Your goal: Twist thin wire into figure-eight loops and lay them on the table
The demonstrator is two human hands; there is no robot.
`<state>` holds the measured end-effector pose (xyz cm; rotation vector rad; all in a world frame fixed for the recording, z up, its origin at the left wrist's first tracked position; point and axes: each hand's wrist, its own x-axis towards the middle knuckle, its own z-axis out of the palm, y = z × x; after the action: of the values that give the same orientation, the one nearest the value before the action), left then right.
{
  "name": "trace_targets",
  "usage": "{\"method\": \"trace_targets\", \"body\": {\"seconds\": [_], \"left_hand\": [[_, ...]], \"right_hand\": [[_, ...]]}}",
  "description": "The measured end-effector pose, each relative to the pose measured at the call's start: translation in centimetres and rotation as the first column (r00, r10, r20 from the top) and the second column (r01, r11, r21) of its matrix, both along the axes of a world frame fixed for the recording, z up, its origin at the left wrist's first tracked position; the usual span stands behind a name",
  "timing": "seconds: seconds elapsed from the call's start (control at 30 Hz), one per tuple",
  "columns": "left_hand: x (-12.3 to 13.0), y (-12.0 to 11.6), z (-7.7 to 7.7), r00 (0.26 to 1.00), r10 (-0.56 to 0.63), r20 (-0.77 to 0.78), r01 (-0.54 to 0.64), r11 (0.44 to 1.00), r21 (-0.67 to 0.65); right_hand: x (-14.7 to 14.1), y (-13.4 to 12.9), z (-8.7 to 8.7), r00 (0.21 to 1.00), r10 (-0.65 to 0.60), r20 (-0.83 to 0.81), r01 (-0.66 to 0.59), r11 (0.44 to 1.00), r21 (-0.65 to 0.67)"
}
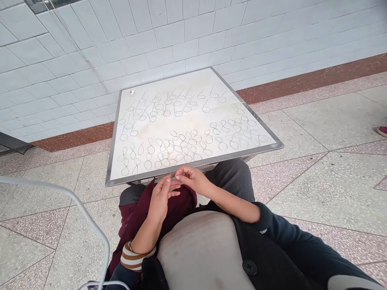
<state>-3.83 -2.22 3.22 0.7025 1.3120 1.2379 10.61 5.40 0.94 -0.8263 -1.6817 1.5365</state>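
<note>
My left hand point(162, 195) and my right hand point(195, 180) meet above my lap, just in front of the table's near edge. Both are pinched together at the fingertips around a small, thin, greenish thing point(173, 178), too small to make out. Some fingers of the left hand stick out below the pinch. On the white table point(193, 123) before me lie many thin wire loops. Those in the nearer rows are mostly bent like a figure eight point(223, 146). Farther back, single loops with a straight tail point(178, 114) are spread in rows.
A small white and red object point(132, 93) stands at the table's far left corner. Behind the table rises a white tiled wall point(169, 34). A pale curved metal tube point(87, 219) is at my left. Dark red cloth point(137, 217) covers part of my lap. At far right, a shoe point(382, 131) shows.
</note>
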Motion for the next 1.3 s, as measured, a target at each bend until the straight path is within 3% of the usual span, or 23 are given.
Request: {"method": "trace_targets", "body": {"seconds": [0.13, 0.23, 0.57, 0.7, 0.87, 1.3], "left_hand": [[0.0, -0.1, 0.1, 0.988, 0.106, -0.109, -0.086, 0.981, 0.175], [0.1, -0.2, 0.4, 0.981, 0.132, -0.144, -0.099, 0.971, 0.218], [0.4, -0.5, 0.8, 0.973, 0.137, -0.185, -0.094, 0.971, 0.221], [0.7, -0.4, 1.0, 0.97, 0.177, -0.164, -0.137, 0.963, 0.232], [0.9, -0.4, 1.0, 0.979, 0.128, -0.16, -0.089, 0.969, 0.23], [0.8, -0.3, 0.1, 0.96, 0.127, -0.249, -0.06, 0.964, 0.261]], "right_hand": [[0.0, 0.2, -0.2, 1.0, -0.003, 0.003, 0.003, 1.0, 0.012], [0.0, 0.3, -0.2, 1.0, -0.004, 0.006, 0.004, 1.0, 0.025], [0.2, 0.2, 0.1, 0.998, 0.028, 0.056, -0.028, 1.0, 0.007], [0.2, 0.1, 0.5, 0.998, 0.062, 0.029, -0.059, 0.995, -0.085], [0.2, -0.1, 1.2, 0.999, 0.044, -0.002, -0.044, 0.983, -0.178], [0.3, 0.3, 1.2, 0.994, 0.108, -0.013, -0.108, 0.976, -0.19]]}}
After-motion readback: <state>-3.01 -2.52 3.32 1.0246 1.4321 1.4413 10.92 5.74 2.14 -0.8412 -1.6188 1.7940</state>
